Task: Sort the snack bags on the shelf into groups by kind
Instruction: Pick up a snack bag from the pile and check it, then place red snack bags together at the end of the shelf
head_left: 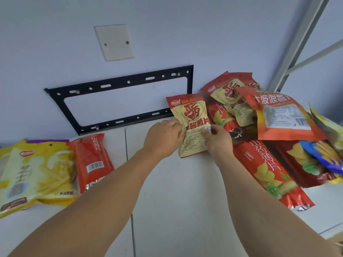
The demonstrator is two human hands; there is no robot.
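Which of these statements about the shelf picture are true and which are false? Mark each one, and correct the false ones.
1. Both hands hold the tan and red bag. True: the left hand grips its left edge and the right hand its right edge.
2. The yellow bag lies at the right end of the shelf. False: it lies at the left end.
3. A red bag with a barcode lies beside the yellow bag. True.
4. The black metal bracket lies flat on the shelf. False: it is fixed to the wall behind the shelf.
5. The pile of mixed bags is on the right. True.
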